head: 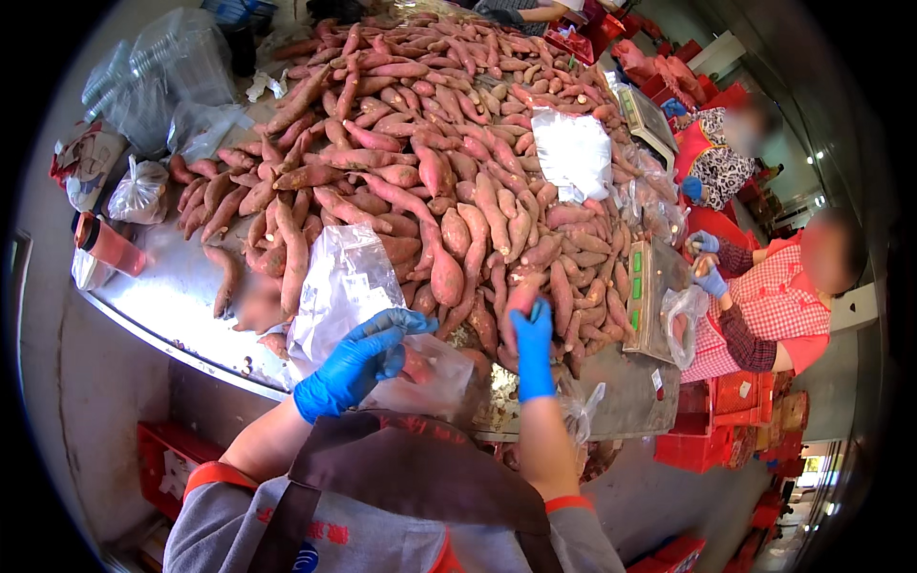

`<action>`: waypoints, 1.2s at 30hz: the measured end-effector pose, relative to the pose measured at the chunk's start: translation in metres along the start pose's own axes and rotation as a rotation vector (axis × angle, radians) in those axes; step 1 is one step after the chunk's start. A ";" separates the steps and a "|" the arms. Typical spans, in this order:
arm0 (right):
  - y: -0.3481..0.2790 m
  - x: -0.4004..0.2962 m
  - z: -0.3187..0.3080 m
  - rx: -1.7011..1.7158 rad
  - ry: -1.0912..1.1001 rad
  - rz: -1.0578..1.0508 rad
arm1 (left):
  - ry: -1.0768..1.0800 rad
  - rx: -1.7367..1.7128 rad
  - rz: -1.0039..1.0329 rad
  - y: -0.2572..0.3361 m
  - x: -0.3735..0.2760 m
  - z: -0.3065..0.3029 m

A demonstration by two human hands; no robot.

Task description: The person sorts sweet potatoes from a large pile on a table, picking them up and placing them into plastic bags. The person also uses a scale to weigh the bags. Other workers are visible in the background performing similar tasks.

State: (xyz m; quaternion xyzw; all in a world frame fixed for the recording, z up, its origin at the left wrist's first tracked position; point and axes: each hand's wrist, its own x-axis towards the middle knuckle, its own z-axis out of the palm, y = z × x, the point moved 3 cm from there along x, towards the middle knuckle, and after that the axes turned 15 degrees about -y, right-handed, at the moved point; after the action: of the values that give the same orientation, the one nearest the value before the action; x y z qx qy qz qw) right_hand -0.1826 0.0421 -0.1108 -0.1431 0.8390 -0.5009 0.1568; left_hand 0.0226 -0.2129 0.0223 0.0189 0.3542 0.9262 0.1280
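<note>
A large heap of sweet potatoes (430, 172) covers much of the metal table (179, 315). My right hand (534, 344), in a blue glove, is closed around a reddish sweet potato (523, 297) at the near side of the heap. My left hand (358, 358), also gloved in blue, is at the upper edge of a clear plastic bag (430, 379) with sweet potato inside; whether its fingers grip the film cannot be told. Just beyond that hand, a stack of clear printed bags (347, 286) lies against the heap. A white stack of bags (573, 154) rests on the sweet potatoes.
Digital scales (652, 297) (645, 118) stand along the right edge. Two co-workers in blue gloves are at the right; another person's arm (541, 13) shows at the far side. A pink bottle (111, 243) and clear plastic containers (179, 57) are at left. Red crates (716, 408) stand lower right.
</note>
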 end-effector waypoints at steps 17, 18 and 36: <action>-0.188 -0.107 0.021 -0.498 -0.253 -0.409 | -0.083 0.784 -0.003 -0.032 0.027 0.004; -0.190 -0.107 0.022 -0.517 -0.258 -0.409 | -0.066 0.885 0.014 -0.033 0.027 0.001; -0.113 -0.100 0.026 0.286 -0.254 -0.052 | 0.158 -0.227 0.043 -0.029 0.019 -0.028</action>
State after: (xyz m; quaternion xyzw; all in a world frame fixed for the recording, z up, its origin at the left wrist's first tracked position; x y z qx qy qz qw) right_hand -0.0715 0.0090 -0.0105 -0.2029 0.7288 -0.5969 0.2672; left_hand 0.0072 -0.2061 -0.0190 -0.0612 0.2555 0.9615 0.0811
